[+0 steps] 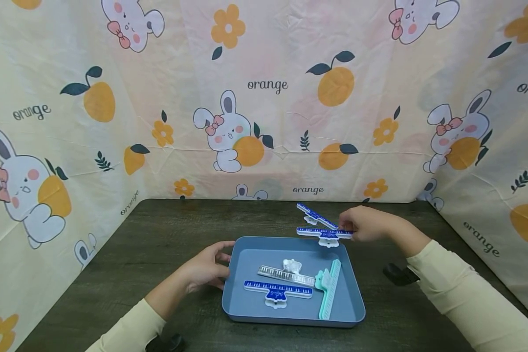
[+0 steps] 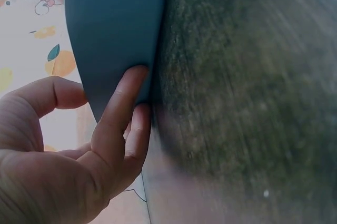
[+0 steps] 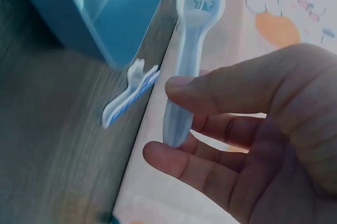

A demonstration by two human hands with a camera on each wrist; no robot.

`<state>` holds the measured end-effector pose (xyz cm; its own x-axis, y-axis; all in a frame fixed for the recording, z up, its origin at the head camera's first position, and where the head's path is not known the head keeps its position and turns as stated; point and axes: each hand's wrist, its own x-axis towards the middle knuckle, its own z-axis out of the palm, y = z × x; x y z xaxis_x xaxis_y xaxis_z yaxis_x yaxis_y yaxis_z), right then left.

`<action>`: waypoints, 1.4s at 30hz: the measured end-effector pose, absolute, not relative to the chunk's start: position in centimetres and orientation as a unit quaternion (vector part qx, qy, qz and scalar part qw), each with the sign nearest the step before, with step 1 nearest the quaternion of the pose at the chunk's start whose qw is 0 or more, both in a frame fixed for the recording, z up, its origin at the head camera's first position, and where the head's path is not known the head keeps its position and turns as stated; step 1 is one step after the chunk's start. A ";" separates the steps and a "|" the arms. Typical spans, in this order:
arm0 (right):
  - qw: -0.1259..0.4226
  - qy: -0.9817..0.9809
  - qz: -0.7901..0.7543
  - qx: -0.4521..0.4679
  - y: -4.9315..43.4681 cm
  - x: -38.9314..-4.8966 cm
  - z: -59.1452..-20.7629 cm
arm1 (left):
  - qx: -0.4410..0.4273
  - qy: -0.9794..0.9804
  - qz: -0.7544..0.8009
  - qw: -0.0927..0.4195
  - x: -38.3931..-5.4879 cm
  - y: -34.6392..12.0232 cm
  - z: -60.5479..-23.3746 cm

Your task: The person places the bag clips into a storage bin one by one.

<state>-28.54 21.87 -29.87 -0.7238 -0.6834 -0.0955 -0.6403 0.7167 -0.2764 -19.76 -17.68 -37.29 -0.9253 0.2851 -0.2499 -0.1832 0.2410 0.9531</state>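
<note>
My right hand (image 1: 369, 222) pinches one end of a long blue-and-white ruler clip (image 1: 308, 231) between thumb and fingers, above the back right rim of the blue-grey tray (image 1: 264, 320). In the right wrist view the clip's pale edge (image 3: 189, 60) is towards me. A second blue ruler clip (image 1: 314, 215) lies on the table behind the tray. Inside the tray are another blue ruler clip (image 1: 277, 289), a clear one (image 1: 286, 275) and a mint green one (image 1: 330, 291). My left hand (image 1: 207, 266) touches the tray's left side, its fingers (image 2: 124, 97) against the outer wall.
The tray stands on a dark wood-grain table (image 1: 193, 220). A cloth (image 1: 281, 117) printed with rabbits and oranges hangs behind the table and along both sides.
</note>
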 end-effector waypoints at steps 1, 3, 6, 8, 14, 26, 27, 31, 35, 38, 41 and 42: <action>0.098 0.921 -0.106 -0.362 21.5 -28.4 -29.7 | 0.033 0.764 0.615 0.190 -19.8 -17.7 -37.3; 0.100 0.918 -0.095 -0.373 20.8 -28.0 -29.4 | 0.032 0.765 0.615 0.190 -19.8 -17.6 -37.2; 0.100 0.914 -0.083 -0.384 19.8 -27.6 -29.1 | 0.032 0.766 0.614 0.189 -19.8 -17.6 -37.2; 0.098 0.910 -0.076 -0.397 19.1 -27.3 -29.0 | 0.032 0.766 0.613 0.189 -19.8 -17.6 -37.1; 0.112 0.905 -0.058 -0.405 17.6 -27.1 -28.9 | 0.033 0.769 0.609 0.190 -19.8 -17.5 -37.1; 0.152 0.908 -0.026 -0.388 15.0 -26.8 -29.6 | 0.023 0.777 0.600 0.190 -19.8 -17.4 -37.2; 0.157 0.907 -0.023 -0.390 14.7 -26.7 -29.6 | 0.024 0.777 0.600 0.189 -19.8 -17.4 -37.2; 0.167 0.906 -0.016 -0.389 13.8 -26.4 -29.9 | 0.024 0.778 0.599 0.189 -19.7 -17.4 -37.3; 0.163 0.906 -0.011 -0.390 13.0 -26.1 -30.2 | 0.024 0.780 0.596 0.187 -19.7 -17.5 -37.3; 0.160 0.905 -0.014 -0.395 12.5 -25.9 -30.3 | 0.024 0.781 0.596 0.185 -19.7 -17.4 -37.3; 0.152 0.902 -0.013 -0.404 12.1 -26.0 -30.3 | 0.023 0.781 0.596 0.185 -19.7 -17.4 -37.2; 0.149 0.900 -0.012 -0.409 12.0 -26.0 -30.3 | 0.021 0.782 0.595 0.185 -19.7 -17.4 -37.1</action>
<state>-26.04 12.01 -30.33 -0.6210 -0.7398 -0.2589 -0.7323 0.6654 -0.1447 -19.72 -17.42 -37.14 -0.9307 0.2537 -0.2635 -0.1867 0.2902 0.9386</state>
